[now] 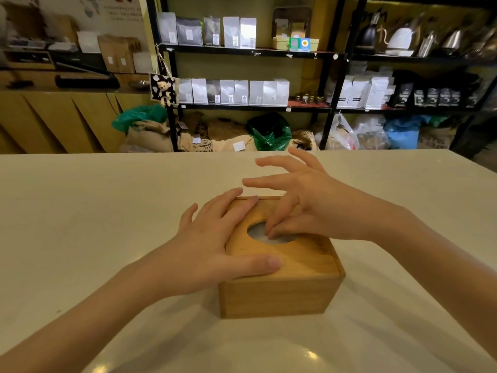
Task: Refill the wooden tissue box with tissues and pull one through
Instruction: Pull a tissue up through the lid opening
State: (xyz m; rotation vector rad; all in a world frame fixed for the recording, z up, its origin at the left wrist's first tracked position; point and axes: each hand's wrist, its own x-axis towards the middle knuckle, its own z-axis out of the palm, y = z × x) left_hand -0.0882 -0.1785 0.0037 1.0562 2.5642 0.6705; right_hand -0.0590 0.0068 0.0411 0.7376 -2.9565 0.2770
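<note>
The wooden tissue box (pixel 279 297) stands on the pale table (pixel 102 211), slightly right of centre, with its lid on. White tissue (pixel 256 232) shows through the oval hole in the lid. My left hand (pixel 209 246) lies flat on the left part of the lid, thumb stretched along the front edge, pressing the box down. My right hand (pixel 309 208) reaches in from the right. Its thumb and forefinger are pinched together at the hole's right rim, on the tissue, while its other fingers are spread and raised.
Beyond the table's far edge stand black metal shelves (pixel 250 52) with coffee bags, kettles (pixel 400 39) and sacks on the floor. A wooden counter (pixel 53 114) is at the back left.
</note>
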